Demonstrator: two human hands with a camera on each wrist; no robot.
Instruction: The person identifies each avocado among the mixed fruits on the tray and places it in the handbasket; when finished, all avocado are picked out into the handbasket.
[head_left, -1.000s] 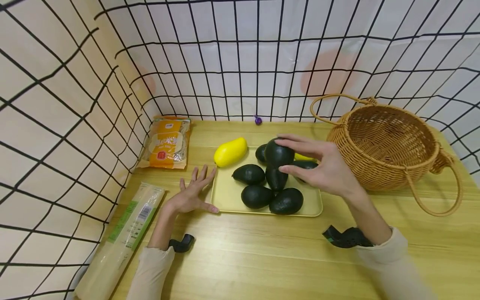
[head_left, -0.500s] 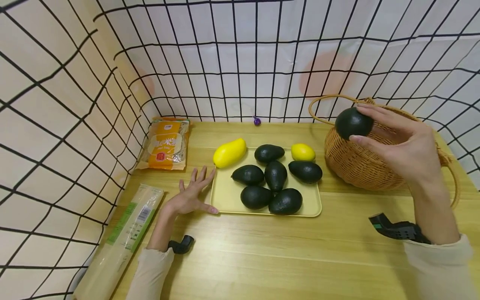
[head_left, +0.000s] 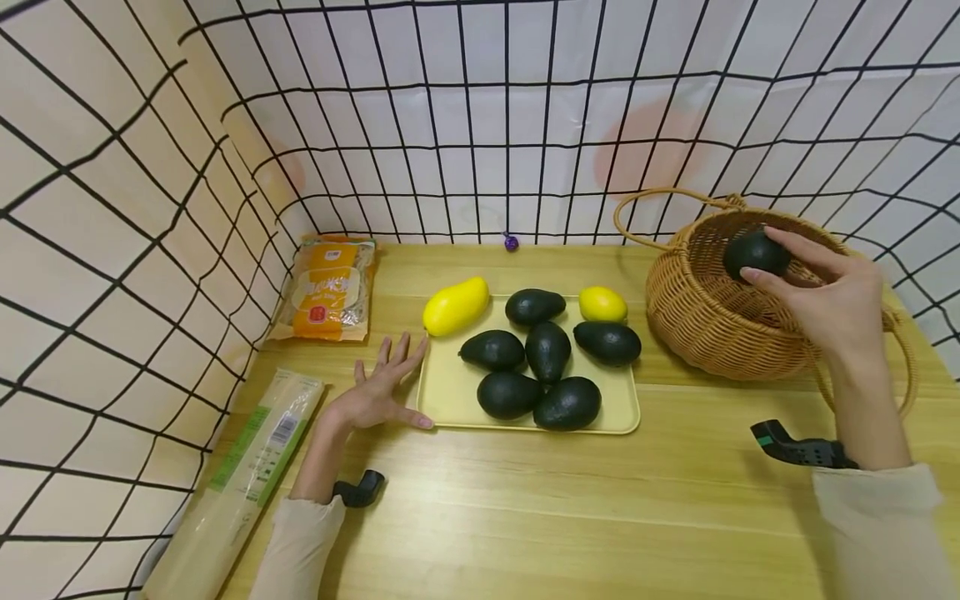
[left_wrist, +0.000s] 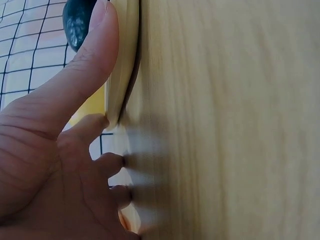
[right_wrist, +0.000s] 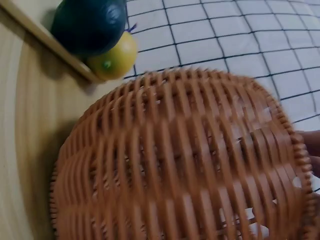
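Observation:
My right hand [head_left: 836, 304] pinches a dark green avocado [head_left: 754, 255] between thumb and fingers, at the mouth of a round wicker basket [head_left: 716, 333]. In the right wrist view the basket's woven side [right_wrist: 175, 160] hides most of that hand. Spread fingers of my left hand [head_left: 375, 398] touch the left edge of a pale yellow tray [head_left: 450, 408]; the left wrist view shows the thumb [left_wrist: 95, 55] against its rim. Several avocados [head_left: 548, 352] lie on the tray. A lemon [head_left: 602, 305] sits at its back right corner, and a long yellow fruit [head_left: 456, 307] overlaps the back left corner.
An orange-labelled food packet [head_left: 326, 287] lies at the back left. Nearer, a long clear packet with a green label [head_left: 240, 475] runs along the left grid. Black wire grid [head_left: 487, 125] encloses the back and sides. A small purple bell-like ball [head_left: 511, 242] hangs at the back.
My right hand has carried the avocado from above the tray rightward to the basket, then lowered it toward the opening. The left hand has stayed at the tray's edge.

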